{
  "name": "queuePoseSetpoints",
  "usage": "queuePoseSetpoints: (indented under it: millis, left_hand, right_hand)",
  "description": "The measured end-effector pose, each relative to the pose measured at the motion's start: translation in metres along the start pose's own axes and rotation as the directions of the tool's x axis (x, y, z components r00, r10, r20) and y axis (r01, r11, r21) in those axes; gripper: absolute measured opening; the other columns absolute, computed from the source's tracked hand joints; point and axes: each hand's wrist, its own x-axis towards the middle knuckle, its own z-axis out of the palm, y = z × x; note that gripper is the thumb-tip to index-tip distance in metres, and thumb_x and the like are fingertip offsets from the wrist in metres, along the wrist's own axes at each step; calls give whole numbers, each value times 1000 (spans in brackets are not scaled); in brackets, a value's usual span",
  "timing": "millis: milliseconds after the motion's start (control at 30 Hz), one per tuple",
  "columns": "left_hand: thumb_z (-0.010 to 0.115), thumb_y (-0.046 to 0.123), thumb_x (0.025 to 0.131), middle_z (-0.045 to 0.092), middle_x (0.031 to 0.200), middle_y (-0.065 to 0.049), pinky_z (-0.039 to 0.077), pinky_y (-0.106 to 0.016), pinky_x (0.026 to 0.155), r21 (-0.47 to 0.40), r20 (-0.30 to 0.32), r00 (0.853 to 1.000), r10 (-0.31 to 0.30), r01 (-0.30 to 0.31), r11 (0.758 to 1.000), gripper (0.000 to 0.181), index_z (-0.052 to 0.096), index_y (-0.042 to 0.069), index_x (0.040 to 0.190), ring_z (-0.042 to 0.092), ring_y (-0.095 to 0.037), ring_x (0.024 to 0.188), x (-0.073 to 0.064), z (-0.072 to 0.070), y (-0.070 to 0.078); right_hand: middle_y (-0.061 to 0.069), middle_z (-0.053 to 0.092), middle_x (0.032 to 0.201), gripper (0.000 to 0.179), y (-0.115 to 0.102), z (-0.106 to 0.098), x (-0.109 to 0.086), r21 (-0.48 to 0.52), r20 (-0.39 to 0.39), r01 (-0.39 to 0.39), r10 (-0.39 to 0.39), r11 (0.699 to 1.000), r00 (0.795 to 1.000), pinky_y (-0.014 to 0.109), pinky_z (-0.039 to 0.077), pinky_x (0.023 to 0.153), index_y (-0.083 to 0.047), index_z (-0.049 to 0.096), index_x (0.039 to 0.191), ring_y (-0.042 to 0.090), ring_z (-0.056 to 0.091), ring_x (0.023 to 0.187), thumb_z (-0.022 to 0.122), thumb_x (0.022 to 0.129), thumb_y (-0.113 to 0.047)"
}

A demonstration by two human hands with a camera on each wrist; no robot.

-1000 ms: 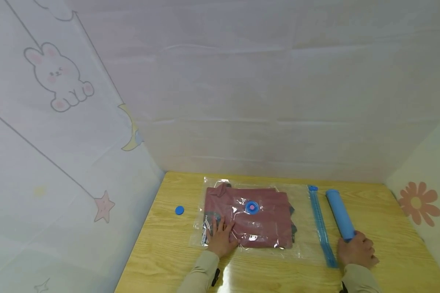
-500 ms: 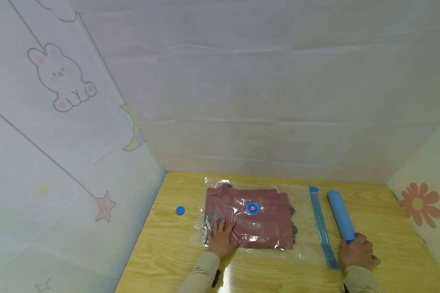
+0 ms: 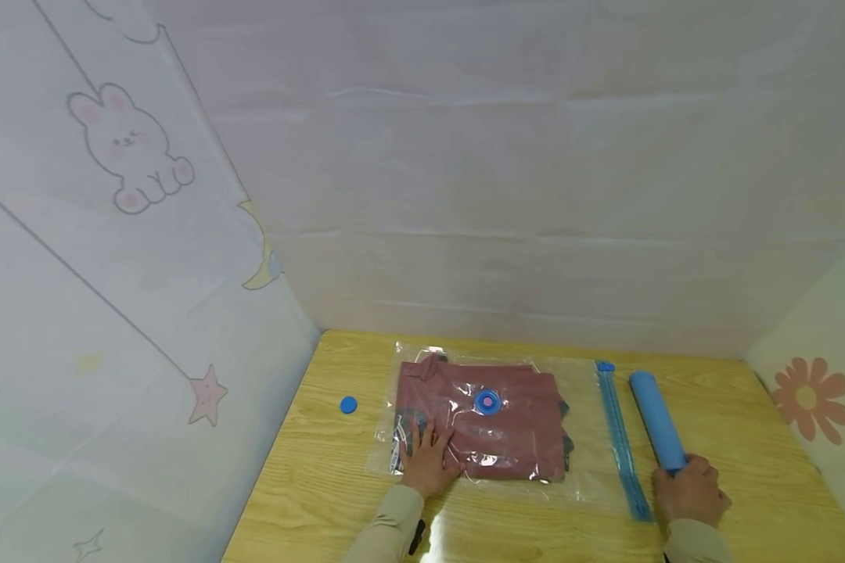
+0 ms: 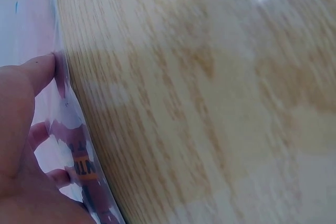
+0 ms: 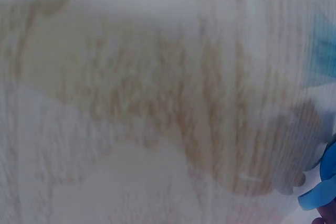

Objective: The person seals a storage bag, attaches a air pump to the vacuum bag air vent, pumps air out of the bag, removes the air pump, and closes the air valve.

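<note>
1. The fingers of the left hand [image 3: 428, 467] are spread wide and pressed on clear plastic, with the thumb set apart, pointing right.
2. The right hand [image 3: 692, 491] has its fingers curled round the near end of a blue cylinder [image 3: 658, 422] (the right wrist view catches only a sliver of this, at its edge).
3. The cylinder lies at a slant, its far end pointing away from the person and slightly left.
4. Beneath the left hand is the clear bag [image 3: 583, 414], flat on the table, with a folded dark-red garment [image 3: 528, 438] inside; the hand covers part of the garment's near left corner.
5. Darker fabric [image 3: 567, 452] peeks out from under the garment's right side, and the left wrist view shows an orange band with dark lettering [image 4: 84, 166] through the plastic.
6. A round blue valve [image 3: 487, 402] with a pink centre sits above the garment, right of the left hand and beyond it.
7. A blue zip strip [image 3: 621, 446] runs along the bag's right end, between garment and cylinder.
8. Left of the bag, well apart from both hands, a blue disc [image 3: 348, 405] lies on the wood-grain table [image 3: 303, 485].
9. Pale sheeting [image 3: 465, 172] rises behind, with a rabbit [image 3: 134, 148] printed at left and a flower [image 3: 810, 399] at right.
</note>
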Motion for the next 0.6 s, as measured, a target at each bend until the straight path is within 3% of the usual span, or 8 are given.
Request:
queuePoseSetpoints:
  millis: [267, 433, 600]
  left_hand:
    - [66, 54, 83, 25, 159, -12, 18, -77, 105, 7, 3, 1000, -12, 12, 1000, 71, 43, 28, 145, 10, -47, 146, 2, 7, -4]
    - [66, 55, 83, 25, 160, -11, 17, -77, 106, 2, -8, 1000, -16, 16, 1000, 70, 44, 30, 145, 11, -46, 147, 3, 8, -6]
    - [66, 55, 83, 25, 159, -10, 19, -77, 105, 14, -16, 1000, -11, 11, 1000, 70, 44, 30, 145, 11, -46, 147, 3, 11, -8]
  right_hand:
    - [40, 33, 123, 71, 0, 1, -6, 142, -28, -52, 56, 989, 998, 61, 27, 86, 13, 25, 138, 54, 38, 104, 55, 90, -29]
    - [38, 30, 134, 74, -1, -1, -7, 220, -56, -99, 114, 971, 992, 62, 29, 92, 8, 24, 145, 55, 35, 114, 54, 89, -29]
    - [40, 31, 132, 69, -2, -4, -6, 248, -99, -81, 108, 965, 989, 64, 32, 95, 11, 28, 143, 56, 35, 116, 53, 90, -27]
